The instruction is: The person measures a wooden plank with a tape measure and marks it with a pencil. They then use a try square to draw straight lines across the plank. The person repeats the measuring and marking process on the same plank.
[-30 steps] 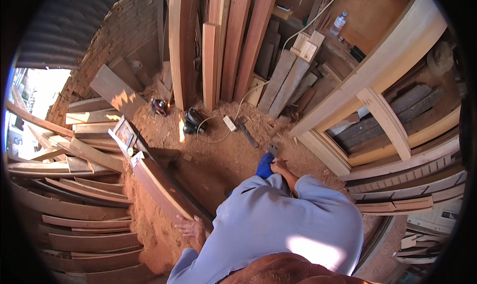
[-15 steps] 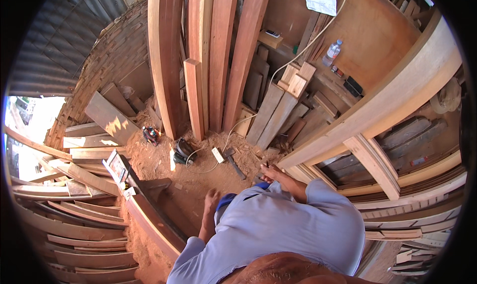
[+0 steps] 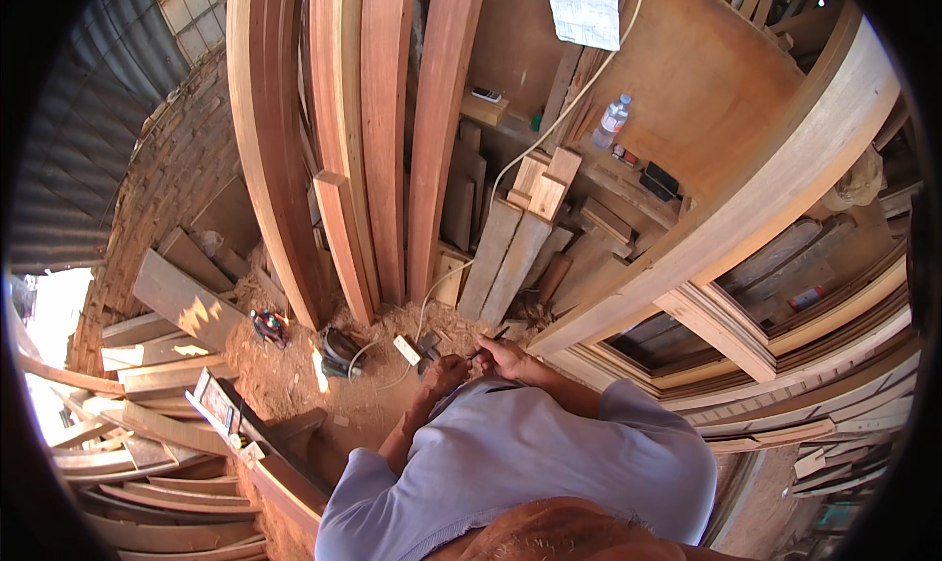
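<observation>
Sawdust and curled shavings cover the reddish floor (image 3: 294,389) of a cluttered wood workshop, where a rough brick wall (image 3: 147,193) meets ribbed metal sheeting (image 3: 83,100) at the upper left. Tall, smooth planks (image 3: 383,119) of reddish-brown wood stand upright, their straight edges bowed by the lens. Shorter boards (image 3: 162,502) lie heaped along the left, some with sunlit faces. To the right leans a pale wooden frame (image 3: 810,154), squared and smooth, with a crosspiece joining its long members.

Close together before the person's waist, above the floor, are both hands. Right hand (image 3: 505,358) grasps a slim dark stick (image 3: 492,341) (perhaps a pencil, though it is too small to be sure), its end poking out past the fingers. Left hand (image 3: 450,372) is just beside it, fingers curled; whether it grips anything, I cannot tell. Behind them on the floor lie a hammer (image 3: 428,343), partly hidden, a white socket block (image 3: 406,350) and a rounded black power tool (image 3: 340,353). Farther off stands a clear plastic bottle (image 3: 610,121).
</observation>
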`<control>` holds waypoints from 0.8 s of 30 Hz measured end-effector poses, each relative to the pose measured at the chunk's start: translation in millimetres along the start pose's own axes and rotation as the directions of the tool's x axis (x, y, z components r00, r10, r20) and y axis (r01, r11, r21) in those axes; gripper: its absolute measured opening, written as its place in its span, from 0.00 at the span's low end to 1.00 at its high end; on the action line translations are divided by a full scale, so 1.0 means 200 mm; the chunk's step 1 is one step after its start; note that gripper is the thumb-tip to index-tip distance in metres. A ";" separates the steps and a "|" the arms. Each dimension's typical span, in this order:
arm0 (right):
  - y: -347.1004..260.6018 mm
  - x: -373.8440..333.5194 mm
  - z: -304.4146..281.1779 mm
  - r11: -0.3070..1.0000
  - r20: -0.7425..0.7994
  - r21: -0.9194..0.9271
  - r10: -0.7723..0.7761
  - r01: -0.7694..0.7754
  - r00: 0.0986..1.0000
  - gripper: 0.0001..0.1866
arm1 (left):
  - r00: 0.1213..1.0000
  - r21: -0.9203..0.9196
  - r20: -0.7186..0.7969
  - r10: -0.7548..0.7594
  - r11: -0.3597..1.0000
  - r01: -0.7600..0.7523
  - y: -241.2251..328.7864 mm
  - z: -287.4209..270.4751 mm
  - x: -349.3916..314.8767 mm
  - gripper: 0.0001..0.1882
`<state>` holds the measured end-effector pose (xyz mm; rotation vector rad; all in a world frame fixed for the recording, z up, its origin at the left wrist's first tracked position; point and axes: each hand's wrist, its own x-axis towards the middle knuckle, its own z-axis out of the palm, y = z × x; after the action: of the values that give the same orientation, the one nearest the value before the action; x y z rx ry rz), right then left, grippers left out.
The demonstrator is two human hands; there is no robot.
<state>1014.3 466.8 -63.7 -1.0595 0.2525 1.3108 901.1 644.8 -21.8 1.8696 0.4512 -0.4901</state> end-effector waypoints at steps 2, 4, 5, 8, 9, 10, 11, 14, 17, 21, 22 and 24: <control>-0.05 0.01 0.00 0.998 -0.026 0.000 -0.065 0.065 0.998 0.24 | 0.993 -0.047 0.066 0.097 0.994 -0.094 -0.07 -0.06 0.12 0.17; -0.09 0.04 0.05 0.996 -0.049 0.026 -0.080 0.081 0.996 0.23 | 0.982 -0.093 0.114 0.150 0.986 -0.140 -0.11 -0.15 0.19 0.17; -0.11 0.06 0.08 0.994 -0.061 0.057 -0.085 0.088 0.995 0.22 | 0.978 -0.115 0.133 0.161 0.983 -0.146 -0.13 -0.20 0.22 0.17; -0.11 0.13 0.15 0.985 -0.062 0.101 -0.134 0.140 0.989 0.20 | 0.972 -0.135 0.139 0.188 0.976 -0.169 -0.17 -0.32 0.29 0.17; -0.11 0.15 0.20 0.982 -0.053 0.108 -0.152 0.157 0.987 0.20 | 0.973 -0.134 0.130 0.191 0.976 -0.174 -0.18 -0.36 0.30 0.16; -0.11 0.17 0.24 0.981 -0.042 0.108 -0.158 0.161 0.987 0.19 | 0.972 -0.122 0.115 0.204 0.974 -0.190 -0.19 -0.39 0.30 0.16; -0.11 0.19 0.28 0.980 -0.030 0.108 -0.163 0.165 0.986 0.18 | 0.971 -0.110 0.099 0.218 0.972 -0.207 -0.21 -0.42 0.30 0.15; -0.09 0.20 0.37 0.981 0.006 0.084 -0.175 0.174 0.985 0.15 | 0.977 0.019 0.105 0.183 0.982 -0.186 -0.18 -0.52 0.25 0.14; -0.07 0.24 0.39 0.984 -0.030 0.017 -0.176 0.177 0.984 0.15 | 0.970 -0.053 0.147 0.195 0.980 -0.190 -0.20 -0.58 0.24 0.13; -0.14 0.25 0.51 0.987 -0.043 -0.022 -0.160 0.159 0.986 0.17 | 0.973 -0.169 0.148 0.177 0.974 -0.152 -0.36 -0.64 0.27 0.14; -0.14 0.25 0.51 0.986 -0.033 -0.024 -0.166 0.165 0.986 0.17 | 0.973 -0.166 0.144 0.182 0.973 -0.158 -0.31 -0.65 0.25 0.14; -0.15 0.29 0.50 0.988 -0.062 0.008 -0.155 0.156 0.986 0.16 | 0.974 -0.161 0.124 0.190 0.972 -0.170 -0.22 -0.69 0.18 0.14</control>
<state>1017.4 582.7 -34.5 -1.0876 0.2197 1.1368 924.8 792.2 -31.4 1.7003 0.2159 -0.4478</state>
